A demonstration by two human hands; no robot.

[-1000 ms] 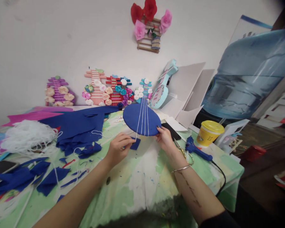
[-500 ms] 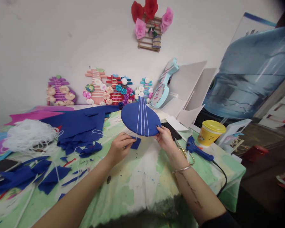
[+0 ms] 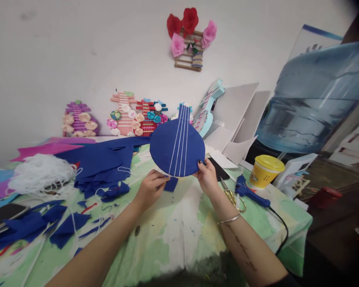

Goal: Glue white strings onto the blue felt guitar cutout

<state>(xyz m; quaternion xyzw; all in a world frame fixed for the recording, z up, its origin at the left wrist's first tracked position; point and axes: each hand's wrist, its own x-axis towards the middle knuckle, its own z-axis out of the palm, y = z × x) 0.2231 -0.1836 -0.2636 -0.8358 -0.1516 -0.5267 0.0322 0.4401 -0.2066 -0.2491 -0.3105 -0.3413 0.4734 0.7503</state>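
Note:
A blue cloth-covered model lute [image 3: 164, 145] with a round body, a short neck and several white strings is held up over the table, its neck pointing away from me. My right hand [image 3: 207, 175] grips its lower right rim, thumb on the front. At the bottom edge, my left hand [image 3: 152, 186] is closed in a pinch where the leftmost white string [image 3: 172, 155] ends; the fingertips seem to hold that string's end. Just below the lute, a small blue cloth piece [image 3: 171, 184] lies on the table.
Gold-handled scissors [image 3: 233, 196], a blue glue gun [image 3: 251, 191] and a yellow tub [image 3: 267, 171] stand or lie at right. Left are a heap of white string [image 3: 43, 175], blue cloth [image 3: 104, 159] and a phone [image 3: 2, 215]. Decorated model instruments [image 3: 124, 113] lean against the wall.
The lute has tilted up, so its face and neck show more fully. My left fingertips have come closer to its bottom edge. The right hand keeps its grip.

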